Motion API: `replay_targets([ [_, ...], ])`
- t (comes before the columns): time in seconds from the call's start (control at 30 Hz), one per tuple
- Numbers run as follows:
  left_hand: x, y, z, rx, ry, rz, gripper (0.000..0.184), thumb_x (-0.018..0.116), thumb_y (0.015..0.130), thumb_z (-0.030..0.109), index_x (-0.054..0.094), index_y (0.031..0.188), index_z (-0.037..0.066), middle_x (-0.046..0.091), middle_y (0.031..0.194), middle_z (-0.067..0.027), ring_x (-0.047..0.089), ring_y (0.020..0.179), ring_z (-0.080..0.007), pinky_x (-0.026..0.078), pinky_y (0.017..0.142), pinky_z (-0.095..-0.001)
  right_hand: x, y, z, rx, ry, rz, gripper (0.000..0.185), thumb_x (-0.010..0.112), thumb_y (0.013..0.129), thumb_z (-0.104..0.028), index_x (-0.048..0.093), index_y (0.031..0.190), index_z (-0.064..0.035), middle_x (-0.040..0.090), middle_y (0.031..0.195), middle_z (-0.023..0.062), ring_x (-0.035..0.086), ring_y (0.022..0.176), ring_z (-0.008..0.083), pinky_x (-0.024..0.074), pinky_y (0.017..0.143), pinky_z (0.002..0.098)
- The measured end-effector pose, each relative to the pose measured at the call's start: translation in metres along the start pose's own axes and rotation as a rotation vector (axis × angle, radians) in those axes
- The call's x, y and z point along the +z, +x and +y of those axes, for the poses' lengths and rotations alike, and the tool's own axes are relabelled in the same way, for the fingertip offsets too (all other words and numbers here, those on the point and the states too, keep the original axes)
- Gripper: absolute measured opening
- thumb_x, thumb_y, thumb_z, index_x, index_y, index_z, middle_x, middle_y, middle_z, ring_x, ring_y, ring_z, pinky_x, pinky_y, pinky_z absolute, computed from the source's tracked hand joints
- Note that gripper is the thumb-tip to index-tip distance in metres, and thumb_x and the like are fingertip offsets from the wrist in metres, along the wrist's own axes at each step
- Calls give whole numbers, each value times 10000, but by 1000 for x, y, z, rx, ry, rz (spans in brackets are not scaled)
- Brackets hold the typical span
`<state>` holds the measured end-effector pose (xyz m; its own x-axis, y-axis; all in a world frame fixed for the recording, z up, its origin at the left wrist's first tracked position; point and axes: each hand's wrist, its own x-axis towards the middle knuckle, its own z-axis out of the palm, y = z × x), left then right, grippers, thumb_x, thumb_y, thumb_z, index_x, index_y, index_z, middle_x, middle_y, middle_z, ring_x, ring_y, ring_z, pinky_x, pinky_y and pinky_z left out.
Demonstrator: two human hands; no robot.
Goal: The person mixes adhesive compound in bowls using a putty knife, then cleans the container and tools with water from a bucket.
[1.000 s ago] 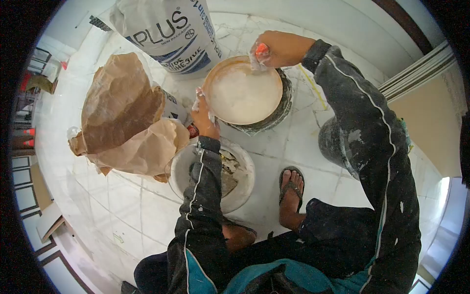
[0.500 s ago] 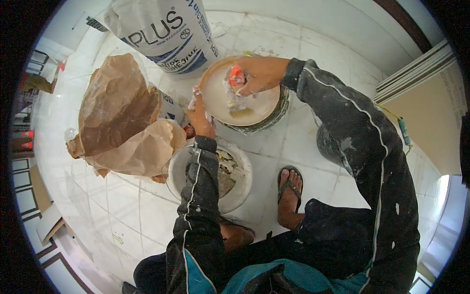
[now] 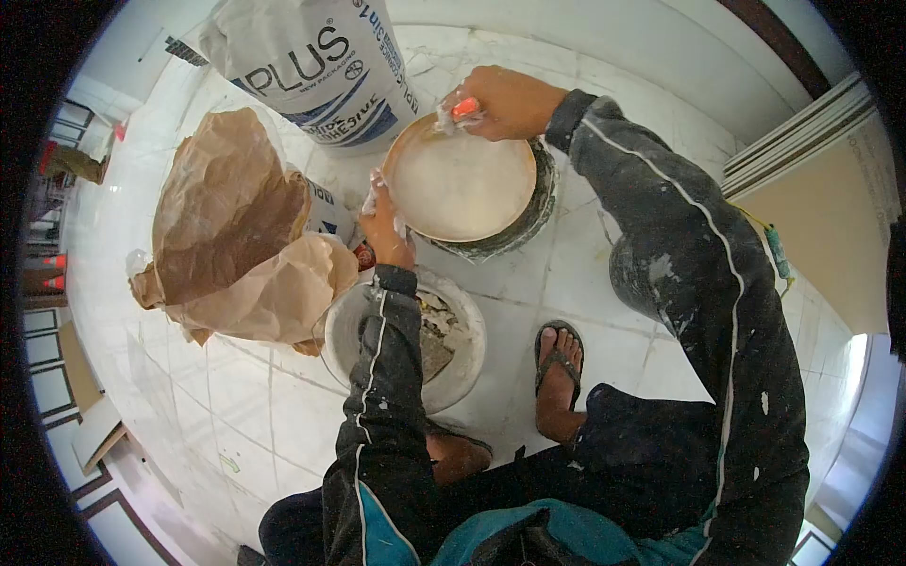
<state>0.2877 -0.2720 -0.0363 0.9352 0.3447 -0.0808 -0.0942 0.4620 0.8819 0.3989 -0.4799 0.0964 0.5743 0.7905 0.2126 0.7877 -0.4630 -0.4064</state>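
A round basin (image 3: 462, 184) with a tan rim, holding milky white liquid, rests over a darker, mottled bucket (image 3: 543, 222). At its left rim my left hand (image 3: 385, 226) is closed on the edge, fingers smeared white. Above the far rim, my right hand (image 3: 514, 102) grips a paintbrush (image 3: 464, 108) by its orange-red handle. White paste coats the brush and my fingers. The brush's tip is mostly hidden behind the hand and rim.
A large printed adhesive sack (image 3: 330, 75) stands behind. Crumpled brown paper (image 3: 222, 226) lies to the left. Near my feet is a white bucket (image 3: 467, 349) with debris inside. Stacked panels (image 3: 821, 189) lean at the right.
My right hand has lifted the paintbrush from the middle of the basin up to its far rim. The left hand stays on the left rim.
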Motion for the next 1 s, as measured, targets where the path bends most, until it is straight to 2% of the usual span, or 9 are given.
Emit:
replay_targets([
  [0.1, -3, 1, -3, -25, -19, 10, 440, 577, 952, 360, 613, 1104, -51, 650, 1033, -76, 609, 859, -121, 493, 752, -281, -14, -5, -1, -57, -52, -22, 148, 593, 727, -141, 630, 843, -57, 662, 797, 193, 621, 727, 387, 480, 685, 464],
  [0.17, -3, 2, -5, -34, -32, 27, 442, 581, 950, 360, 612, 1106, -53, 650, 1036, -77, 610, 863, -122, 493, 758, -283, -31, -7, -20, 329, -45, -399, 295, 685, 739, -200, 631, 977, -36, 637, 876, 187, 594, 844, 320, 479, 725, 393],
  [0.27, -2, 2, -7, -12, -57, 28, 443, 584, 948, 358, 610, 1106, -56, 650, 1037, -78, 610, 857, -121, 496, 757, -281, -20, -19, -17, 178, 6, -346, 295, 695, 738, -215, 618, 924, 0, 643, 774, 139, 623, 722, 255, 489, 653, 368],
  [0.37, 1, -1, -4, -14, -38, 26, 452, 591, 943, 362, 608, 1106, -60, 652, 1016, -77, 615, 837, -124, 502, 741, -282, -15, -18, -32, 321, 359, -328, 298, 704, 740, -220, 604, 879, 24, 635, 727, 108, 621, 641, 204, 490, 598, 340],
  [0.47, 0, -1, -2, -62, 23, 47, 465, 595, 939, 371, 604, 1113, -61, 649, 1008, -76, 618, 832, -127, 505, 740, -278, -8, -6, -33, 304, 430, -343, 288, 713, 739, -222, 607, 845, 24, 626, 720, 111, 621, 652, 185, 490, 589, 323],
  [0.6, -1, 0, -6, -13, -21, 37, 471, 592, 939, 382, 608, 1104, -59, 650, 999, -78, 618, 824, -127, 507, 733, -280, 1, 1, -22, 313, 315, -214, 270, 700, 739, -208, 629, 868, 18, 644, 738, 126, 627, 668, 222, 495, 631, 344],
  [0.67, -1, 1, -6, 8, -32, 26, 473, 589, 940, 384, 609, 1105, -59, 650, 1001, -78, 617, 827, -126, 506, 734, -280, 5, 3, -7, 34, 196, 29, 280, 676, 737, -185, 660, 936, 11, 659, 761, 163, 636, 710, 278, 497, 684, 367],
  [0.9, -3, 0, -8, -21, -82, 44, 467, 570, 954, 364, 586, 1175, -47, 647, 1072, -79, 619, 902, -137, 498, 795, -284, -19, -11, -4, 93, -50, -18, 342, 665, 728, -164, 664, 1029, -1, 660, 818, 203, 631, 742, 327, 498, 710, 380],
  [1.0, -1, -2, -6, -11, -93, 52, 473, 564, 957, 361, 573, 1195, -48, 643, 1091, -83, 618, 926, -144, 495, 807, -287, -26, -14, -17, 160, 20, -138, 294, 684, 731, -185, 655, 956, 1, 633, 736, 154, 635, 723, 280, 499, 675, 358],
])
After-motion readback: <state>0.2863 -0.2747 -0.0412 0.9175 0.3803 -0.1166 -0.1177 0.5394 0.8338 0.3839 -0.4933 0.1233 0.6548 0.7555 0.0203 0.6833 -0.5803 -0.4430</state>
